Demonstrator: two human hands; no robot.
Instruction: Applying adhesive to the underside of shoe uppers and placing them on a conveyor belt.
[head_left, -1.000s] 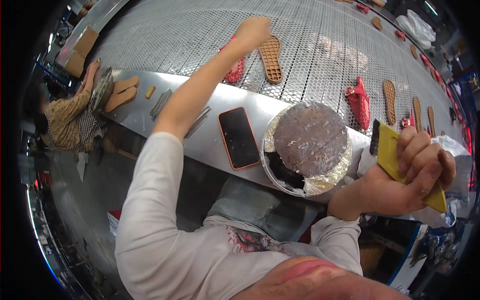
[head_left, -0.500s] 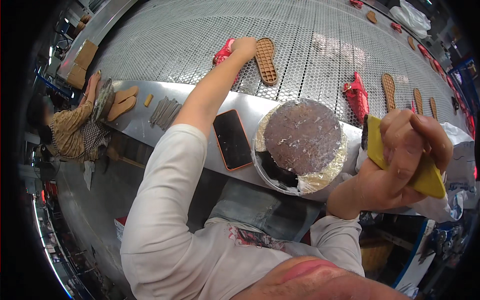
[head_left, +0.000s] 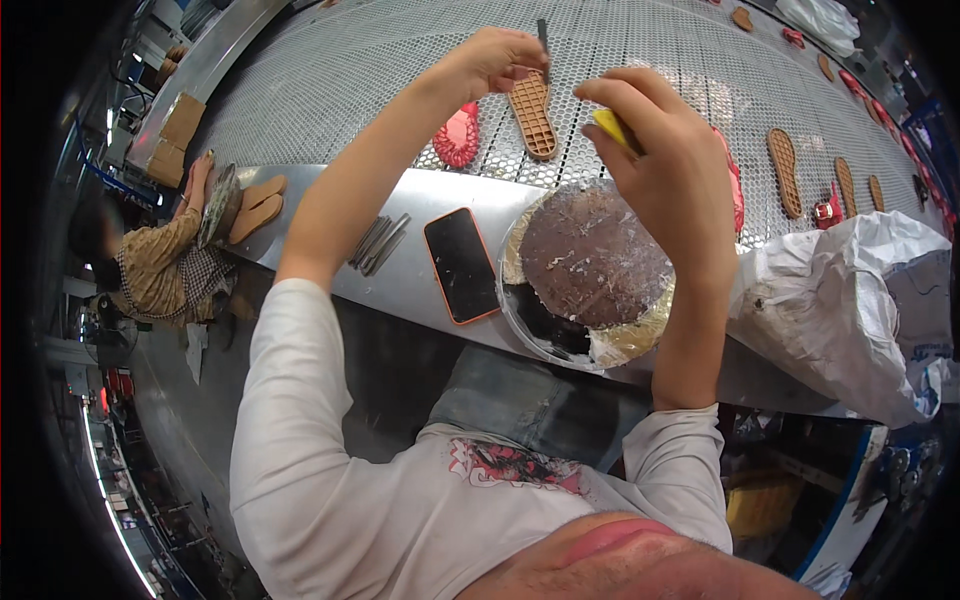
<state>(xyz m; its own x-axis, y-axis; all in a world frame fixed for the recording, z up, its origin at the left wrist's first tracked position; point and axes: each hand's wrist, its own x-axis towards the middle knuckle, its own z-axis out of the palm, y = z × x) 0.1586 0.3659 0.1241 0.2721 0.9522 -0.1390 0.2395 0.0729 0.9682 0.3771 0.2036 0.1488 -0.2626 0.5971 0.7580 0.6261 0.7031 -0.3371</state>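
Observation:
My left hand (head_left: 497,62) is closed, pinching a thin dark grey strip (head_left: 543,40) over the heel or toe end of a tan sole (head_left: 535,125). The sole lies on the mesh surface with its gridded side up. To its left is a red shoe upper (head_left: 458,138), bottom up. My right hand (head_left: 672,155) is curled around a flat yellow-handled brush (head_left: 613,130), mostly hidden by the palm and fingers. Below that hand stands a round tub (head_left: 508,310) topped by a brown, flake-covered disc (head_left: 590,265). More grey strips (head_left: 378,245) lie beside my left forearm.
An orange-edged phone (head_left: 460,265) lies on the metal ledge (head_left: 420,200). A white sack (head_left: 820,305) stands at the right. Further soles (head_left: 783,170) and red uppers are spread along the mesh. Another person (head_left: 165,270) sits at the far left beside two tan soles (head_left: 258,210).
My left hand has left the red upper and now holds a grey strip near the sole. My right hand, with the yellow brush, has swung up and left from beside the sack towards the sole.

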